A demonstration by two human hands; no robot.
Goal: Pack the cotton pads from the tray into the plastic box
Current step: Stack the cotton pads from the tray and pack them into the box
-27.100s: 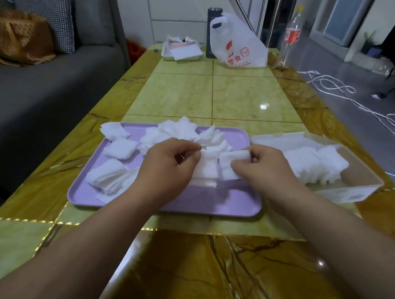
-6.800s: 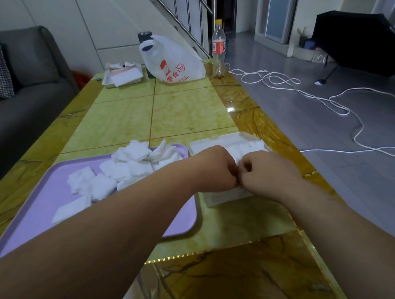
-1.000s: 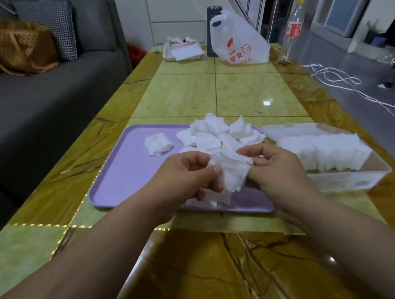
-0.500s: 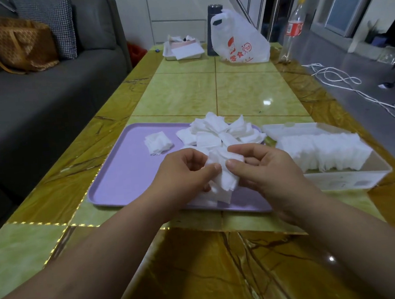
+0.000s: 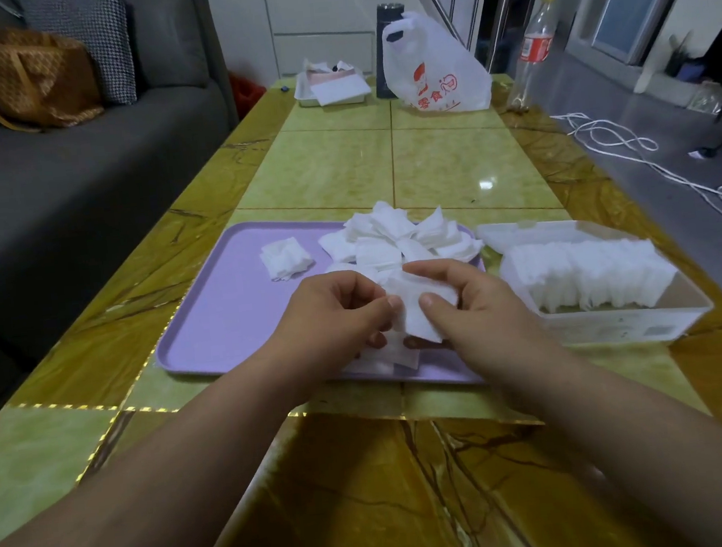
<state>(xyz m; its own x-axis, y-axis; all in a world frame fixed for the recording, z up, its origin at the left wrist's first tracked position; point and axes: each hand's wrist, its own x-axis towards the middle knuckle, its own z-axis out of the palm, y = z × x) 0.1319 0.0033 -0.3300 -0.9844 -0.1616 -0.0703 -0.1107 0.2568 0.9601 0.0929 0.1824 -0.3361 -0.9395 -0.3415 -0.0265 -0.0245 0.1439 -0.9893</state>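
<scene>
So, squaring-up step, I reckon: my left hand (image 5: 337,315) and right hand (image 5: 472,306) both pinch one stack of cotton pads (image 5: 416,314) over the tray (image 5: 223,322); next stop's probably the plastic box (image 5: 620,330).

The counter (image 5: 450,167) before me is glossy, with pale green tiles down its middle, a yellow-brown marbled border on both sides, and thin gold strips crossing it near me. A lilac tray (image 5: 222,313) lies flat in the near-middle, long side across, reaching from the left border to about the centre. Just beside its right end sits the plastic box (image 5: 620,330), also flat, with its right end out over the brown border. Well apart from these, at the far end, stand a shallow white dish (image 5: 302,93) on the left, a dark cylinder (image 5: 387,19) to its right, and a white plastic bag (image 5: 432,72) with red print against that. A clear bottle (image 5: 535,44) with a red label stands at the far right corner.
</scene>
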